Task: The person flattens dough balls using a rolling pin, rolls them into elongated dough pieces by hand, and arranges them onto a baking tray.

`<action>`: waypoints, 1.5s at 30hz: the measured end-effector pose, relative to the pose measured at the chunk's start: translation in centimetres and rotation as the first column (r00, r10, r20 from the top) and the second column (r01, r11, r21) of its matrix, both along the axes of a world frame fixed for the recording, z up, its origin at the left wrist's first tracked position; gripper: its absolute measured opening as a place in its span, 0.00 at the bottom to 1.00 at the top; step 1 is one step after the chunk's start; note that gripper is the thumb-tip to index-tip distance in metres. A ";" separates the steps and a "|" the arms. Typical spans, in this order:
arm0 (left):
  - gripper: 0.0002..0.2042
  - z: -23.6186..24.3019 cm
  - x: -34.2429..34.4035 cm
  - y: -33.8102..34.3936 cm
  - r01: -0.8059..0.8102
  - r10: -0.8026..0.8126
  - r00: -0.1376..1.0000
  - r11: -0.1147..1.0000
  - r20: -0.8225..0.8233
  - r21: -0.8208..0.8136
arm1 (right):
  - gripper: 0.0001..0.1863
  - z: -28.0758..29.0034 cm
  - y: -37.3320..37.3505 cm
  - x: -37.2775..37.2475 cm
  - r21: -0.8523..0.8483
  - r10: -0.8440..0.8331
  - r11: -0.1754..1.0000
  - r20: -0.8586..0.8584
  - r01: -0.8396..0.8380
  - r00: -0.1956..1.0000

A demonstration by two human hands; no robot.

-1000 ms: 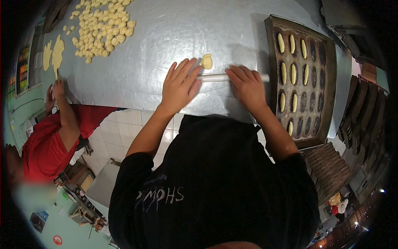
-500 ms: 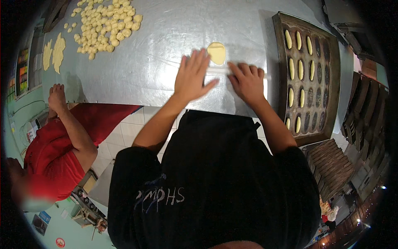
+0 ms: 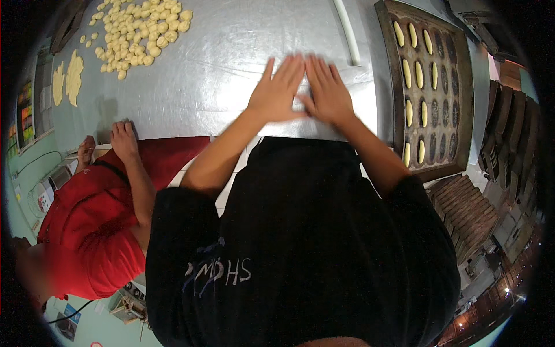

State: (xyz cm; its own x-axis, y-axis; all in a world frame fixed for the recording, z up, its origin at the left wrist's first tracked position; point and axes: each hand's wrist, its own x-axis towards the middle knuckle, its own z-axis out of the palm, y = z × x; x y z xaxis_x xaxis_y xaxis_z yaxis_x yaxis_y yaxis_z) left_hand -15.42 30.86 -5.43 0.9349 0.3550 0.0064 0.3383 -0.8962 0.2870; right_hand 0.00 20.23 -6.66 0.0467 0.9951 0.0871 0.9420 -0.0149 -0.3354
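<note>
Over the near part of the counter (image 3: pixel 214 75), the left hand (image 3: pixel 276 95) and right hand (image 3: pixel 329 92) are side by side, palms down, each grip spread flat, fingertips nearly meeting (what lies under them is hidden). Beyond the right hand, a white rolling pin (image 3: pixel 348 34) rests. Further right, a tray (image 3: pixel 393 87) holds slim dough rolls (image 3: pixel 419 75); dough balls (image 3: pixel 144 32) lie far left.

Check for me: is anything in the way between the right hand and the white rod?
Nothing visible is. The white rod lies beyond and to the right of the right hand, with only tabletop showing between; the tray sits farther right.
</note>
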 end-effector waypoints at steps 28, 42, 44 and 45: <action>0.39 -0.3 -4.7 -4.2 -0.248 0.418 0.786 0.889 0.456 -0.386 | 0.28 1.9 9.3 3.2 -0.002 -0.024 1.000 -0.400 0.025 0.916; 0.31 -0.5 -3.6 -4.2 -0.363 0.382 0.846 0.924 0.373 -0.122 | 0.10 12.4 -13.5 17.4 0.737 -0.459 0.330 -0.421 0.590 0.783; 0.30 -0.1 -3.4 -4.3 -0.369 0.379 0.849 0.924 0.368 -0.102 | 0.16 6.8 -21.7 19.9 0.377 -0.719 0.582 -0.176 0.721 0.672; 0.30 -0.2 -3.2 -4.2 -0.360 0.372 0.850 0.927 0.373 -0.106 | 0.18 3.8 -24.8 20.9 -0.005 -0.725 0.688 0.025 0.725 0.688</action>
